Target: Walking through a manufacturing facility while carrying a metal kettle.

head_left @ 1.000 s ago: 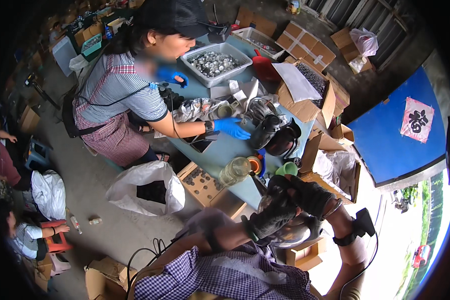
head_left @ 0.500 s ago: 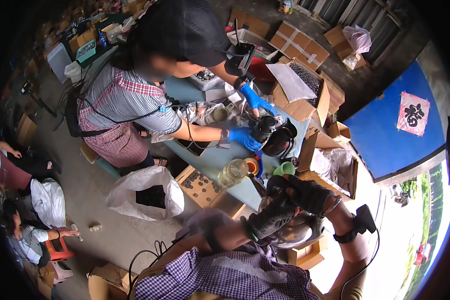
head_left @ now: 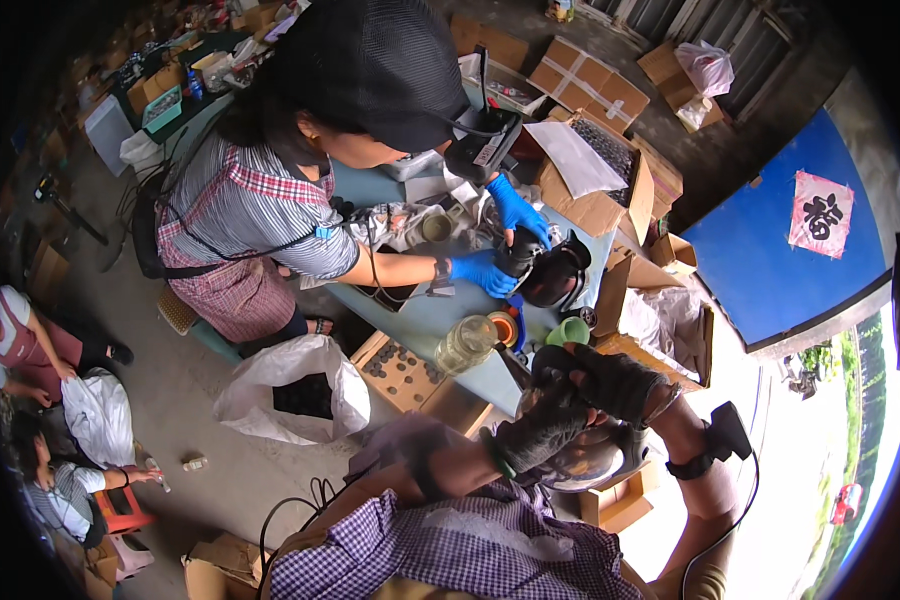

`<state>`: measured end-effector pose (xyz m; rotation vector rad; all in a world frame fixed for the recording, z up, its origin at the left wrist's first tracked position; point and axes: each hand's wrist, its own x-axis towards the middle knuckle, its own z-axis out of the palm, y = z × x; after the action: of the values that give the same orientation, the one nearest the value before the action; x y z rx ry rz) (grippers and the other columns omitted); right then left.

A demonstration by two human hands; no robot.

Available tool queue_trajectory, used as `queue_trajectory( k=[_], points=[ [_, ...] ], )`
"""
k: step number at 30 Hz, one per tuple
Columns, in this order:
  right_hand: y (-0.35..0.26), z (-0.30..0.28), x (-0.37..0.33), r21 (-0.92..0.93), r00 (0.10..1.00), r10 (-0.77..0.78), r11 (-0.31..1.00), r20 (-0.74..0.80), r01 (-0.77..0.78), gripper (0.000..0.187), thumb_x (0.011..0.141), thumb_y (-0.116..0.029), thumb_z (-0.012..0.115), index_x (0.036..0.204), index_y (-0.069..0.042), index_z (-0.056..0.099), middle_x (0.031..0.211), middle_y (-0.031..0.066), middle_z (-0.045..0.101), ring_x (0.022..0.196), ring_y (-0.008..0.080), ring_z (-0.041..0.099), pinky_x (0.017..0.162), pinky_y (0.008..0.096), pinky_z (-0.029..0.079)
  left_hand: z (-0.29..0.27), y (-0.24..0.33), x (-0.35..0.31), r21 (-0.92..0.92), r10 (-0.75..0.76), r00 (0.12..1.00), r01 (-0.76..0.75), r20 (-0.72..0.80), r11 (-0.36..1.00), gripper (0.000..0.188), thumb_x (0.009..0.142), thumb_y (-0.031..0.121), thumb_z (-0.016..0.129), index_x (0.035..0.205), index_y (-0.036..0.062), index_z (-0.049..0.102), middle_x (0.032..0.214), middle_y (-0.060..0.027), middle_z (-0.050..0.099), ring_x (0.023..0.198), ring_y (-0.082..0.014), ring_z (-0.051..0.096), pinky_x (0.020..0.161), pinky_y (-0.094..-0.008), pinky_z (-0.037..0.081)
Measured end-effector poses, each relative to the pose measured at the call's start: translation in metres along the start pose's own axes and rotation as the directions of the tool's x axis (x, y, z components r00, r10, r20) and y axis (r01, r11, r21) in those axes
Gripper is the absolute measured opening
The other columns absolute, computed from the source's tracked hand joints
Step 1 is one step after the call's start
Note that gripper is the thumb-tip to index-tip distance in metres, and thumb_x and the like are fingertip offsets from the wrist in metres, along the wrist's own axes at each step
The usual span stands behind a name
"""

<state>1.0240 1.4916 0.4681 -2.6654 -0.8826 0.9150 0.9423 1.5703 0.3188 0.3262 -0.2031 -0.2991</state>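
Note:
In dark gloves, my left hand [head_left: 542, 436] and my right hand [head_left: 622, 386] are pressed together at the near end of the table. Both are closed around a small dark piece [head_left: 552, 364] whose kind I cannot make out, since the gloves blend with it. Just below them is a shiny, rounded, see-through thing [head_left: 582, 462], partly covered by my left hand and wrist. Beyond my fingers stands a green cup [head_left: 570, 332]. Across the table, a co-worker's blue-gloved hands hold a black cylindrical part [head_left: 518, 256] beside a black rounded housing [head_left: 558, 276].
A clear jar [head_left: 467, 345] and an orange ring-shaped piece [head_left: 504, 328] stand on the blue-grey table [head_left: 420, 318]. Left of it are a cardboard tray of dark discs [head_left: 398, 372] and a white sack [head_left: 345, 410]. An open carton [head_left: 692, 372] sits at the right.
My hands stay almost in place, still together. The co-worker's head has lifted a little, and the black part has shifted slightly left. People at the far left have moved.

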Motion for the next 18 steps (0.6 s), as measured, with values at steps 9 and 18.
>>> queue_trajectory(
  k=[9, 18],
  points=[
    [0.002, 0.007, 0.0, -0.034, 0.996, -0.066, 0.997, -0.064, 0.064, 0.046, 0.094, -0.031, 0.041, 0.135, -0.008, 0.038, 0.076, 0.0198, 0.062, 0.06, 0.0333, 0.061, 0.056, 0.0413, 0.047, 0.004, 0.011, -0.004, 0.029, -0.014, 0.999, 0.013, 0.035, 0.999, 0.053, 0.085, 0.017, 0.064, 0.128, 0.0063, 0.034, 0.118, -0.0048, 0.045, 0.108, -0.0148, 0.05, 0.097, -0.0308, 0.041],
    [-0.02, -0.001, 0.001, -0.009, 0.998, 0.053, 0.999, 0.016, -0.053, 0.038, 0.095, -0.025, 0.039, 0.129, -0.009, 0.036, 0.076, 0.0166, 0.064, 0.066, 0.032, 0.065, 0.059, 0.0409, 0.053, -0.005, 0.009, -0.006, 0.121, 0.037, 0.999, -0.037, 0.001, 0.992, 0.055, 0.084, 0.014, 0.064, 0.129, 0.0091, 0.032, 0.119, -0.0031, 0.042, 0.109, -0.015, 0.049, 0.097, -0.0341, 0.042]
  ],
)
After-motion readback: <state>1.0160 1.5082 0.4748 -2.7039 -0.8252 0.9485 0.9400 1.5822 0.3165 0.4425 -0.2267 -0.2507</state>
